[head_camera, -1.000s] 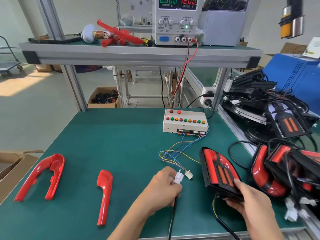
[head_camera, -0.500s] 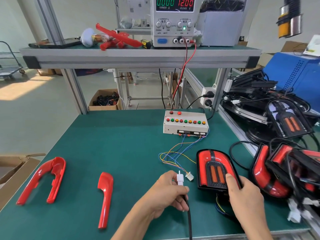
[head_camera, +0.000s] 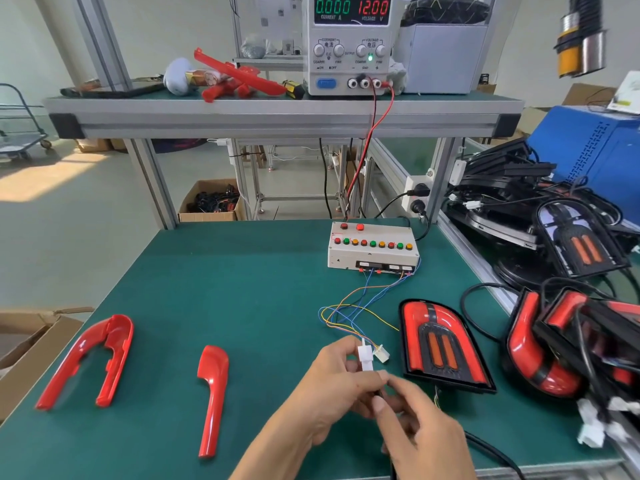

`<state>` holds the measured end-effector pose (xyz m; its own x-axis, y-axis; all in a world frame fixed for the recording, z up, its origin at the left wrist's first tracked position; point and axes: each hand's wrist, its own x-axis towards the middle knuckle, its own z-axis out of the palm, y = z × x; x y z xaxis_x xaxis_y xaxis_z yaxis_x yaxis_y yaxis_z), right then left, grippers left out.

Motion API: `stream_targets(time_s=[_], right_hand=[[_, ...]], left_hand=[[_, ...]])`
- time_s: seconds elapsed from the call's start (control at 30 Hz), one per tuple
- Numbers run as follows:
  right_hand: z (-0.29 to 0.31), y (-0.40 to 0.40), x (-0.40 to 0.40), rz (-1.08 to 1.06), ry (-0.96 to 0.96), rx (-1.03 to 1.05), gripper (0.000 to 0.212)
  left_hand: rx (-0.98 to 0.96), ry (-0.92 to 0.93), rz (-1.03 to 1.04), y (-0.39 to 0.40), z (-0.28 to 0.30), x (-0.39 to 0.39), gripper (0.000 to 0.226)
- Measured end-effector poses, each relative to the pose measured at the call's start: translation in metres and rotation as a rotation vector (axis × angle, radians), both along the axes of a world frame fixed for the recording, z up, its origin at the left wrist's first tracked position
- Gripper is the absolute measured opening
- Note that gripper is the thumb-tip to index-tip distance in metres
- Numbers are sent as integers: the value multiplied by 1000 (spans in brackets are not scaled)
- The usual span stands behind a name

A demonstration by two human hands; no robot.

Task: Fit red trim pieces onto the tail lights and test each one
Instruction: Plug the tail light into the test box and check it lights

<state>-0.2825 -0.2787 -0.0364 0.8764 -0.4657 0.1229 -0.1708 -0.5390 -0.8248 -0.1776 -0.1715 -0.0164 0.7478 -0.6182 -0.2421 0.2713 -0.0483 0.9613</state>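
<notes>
A tail light (head_camera: pixel 440 348) with red trim lies face up on the green mat, right of centre. My left hand (head_camera: pixel 329 393) pinches its white plug (head_camera: pixel 365 358) upright. My right hand (head_camera: pixel 422 431) meets it just below, fingers curled on the black cable (head_camera: pixel 491 452). A second white connector (head_camera: pixel 382 353) on coloured wires from the test box (head_camera: pixel 372 251) lies right beside the plug. Two loose red trim pieces rest at the left: a U-shaped trim (head_camera: pixel 90 362) and a straight trim (head_camera: pixel 213 393).
A power supply (head_camera: pixel 349 43) reading 12.00 V stands on the upper shelf next to more red parts (head_camera: pixel 235 79). Several tail lights (head_camera: pixel 568 344) and cables are piled at the right edge. A cardboard box (head_camera: pixel 24 344) sits left of the bench.
The tail light went from tilted in my right hand to lying flat on the mat. My right hand left it and came over to the cable by my left hand.
</notes>
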Motion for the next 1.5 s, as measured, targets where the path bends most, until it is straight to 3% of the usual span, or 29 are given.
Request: stream_targets(time_s=[0.17,0.27,0.37,0.47,0.57,0.7,0.83,0.97,1.07,1.3,1.5], right_hand=[[3,1,14,14,10,-28,51],[4,0,20,6,-37,-142,42],[4,-3,25,-24,-137,-237,25],[0,-9,30,-101,-177,-176,14],[-5,-8,31,-129,-112,-82,12],[-3,-1,31,-236,-151,-56,11],[-2,-3,33,-232,-106,-48,6],[-2,-5,33,-206,-1,-211,18],[-3,-3,37,-204,-20,-326,16],[-5,3,52,-116,-55,-532,21],[-5,2,57,-70,-80,-560,19]], left_hand=[[57,-30,-20,5,-1,2,12],[29,19,-78,9,0,8,18],[23,81,-158,16,4,19,38],[222,38,23,13,4,31,53],[489,-210,231,-10,-7,38,47],[541,-234,202,-43,-18,39,39],[617,-208,313,-61,-28,43,32],[321,-28,367,-54,-31,50,26],[147,132,298,-34,-25,60,25],[48,250,164,-12,-14,66,28],[-41,286,143,-10,-19,69,27]])
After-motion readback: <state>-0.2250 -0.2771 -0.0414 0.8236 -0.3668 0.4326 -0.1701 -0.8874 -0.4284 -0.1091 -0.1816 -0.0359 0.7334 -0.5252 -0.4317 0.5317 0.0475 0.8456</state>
